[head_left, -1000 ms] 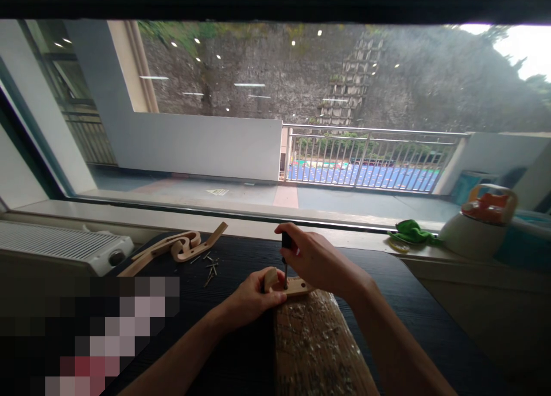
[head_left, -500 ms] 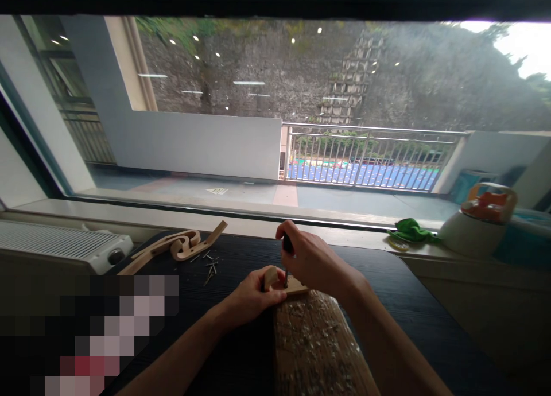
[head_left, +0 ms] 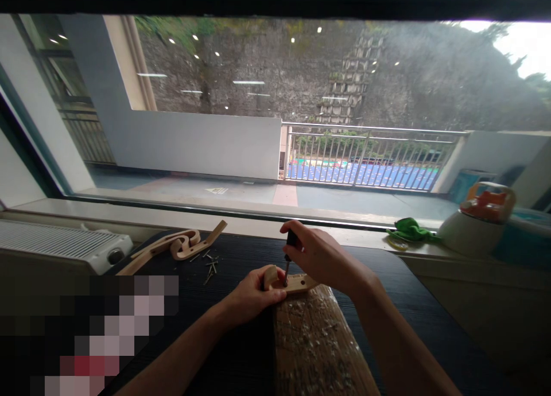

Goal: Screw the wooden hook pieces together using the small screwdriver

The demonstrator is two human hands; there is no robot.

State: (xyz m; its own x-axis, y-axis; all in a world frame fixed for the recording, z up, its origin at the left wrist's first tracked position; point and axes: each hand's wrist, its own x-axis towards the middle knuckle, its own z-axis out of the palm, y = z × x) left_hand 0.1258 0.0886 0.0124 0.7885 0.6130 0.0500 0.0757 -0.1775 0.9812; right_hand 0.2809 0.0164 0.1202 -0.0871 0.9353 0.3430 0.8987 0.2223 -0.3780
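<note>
My right hand (head_left: 321,257) is closed round the black handle of a small screwdriver (head_left: 287,258), held upright with its tip down on a light wooden piece (head_left: 297,282). That piece rests on the far end of a plastic-wrapped brown board (head_left: 316,344) lying on the black table (head_left: 241,258). My left hand (head_left: 252,295) is wrapped round the wooden piece's left end and holds it down.
Curved wooden parts (head_left: 181,245) and several loose screws (head_left: 210,267) lie at the table's far left. A white radiator (head_left: 64,248) stands at the left. On the sill at the right are a green cloth (head_left: 411,231) and a white container (head_left: 477,221). A blurred patch covers the lower left.
My right hand has turned slightly on the screwdriver, and more of the wooden piece's right end shows now. The left hand has stayed in place.
</note>
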